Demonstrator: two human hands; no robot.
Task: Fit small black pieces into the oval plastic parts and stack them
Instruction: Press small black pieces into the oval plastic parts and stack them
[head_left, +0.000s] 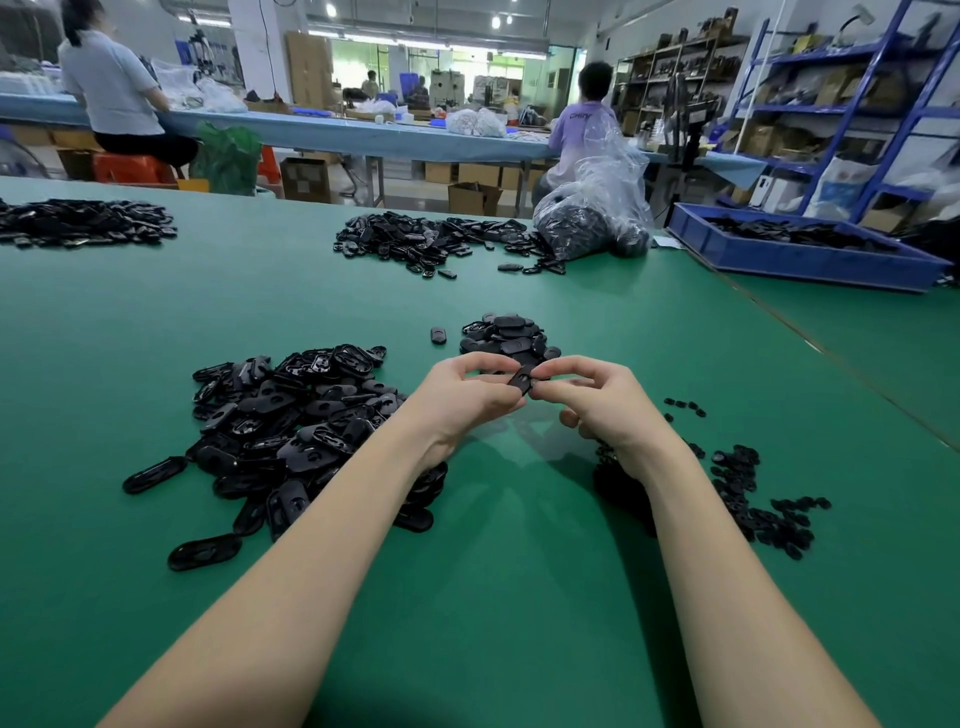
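Note:
My left hand (462, 397) and my right hand (597, 402) meet above the green table (493, 597), both pinching one black oval plastic part (522, 379) between the fingertips. A big loose heap of oval parts (306, 431) lies to the left of my left forearm. Just beyond my hands sits a small pile of finished oval parts (506, 338). Small black pieces (758, 504) are scattered to the right of my right forearm. Whether a small piece is in my fingers is hidden.
Farther back on the table lie another pile of black parts (441, 241), a clear plastic bag of parts (592, 228) and a heap at far left (83, 221). A blue tray (800, 254) stands at the right edge. Two people sit at a bench behind.

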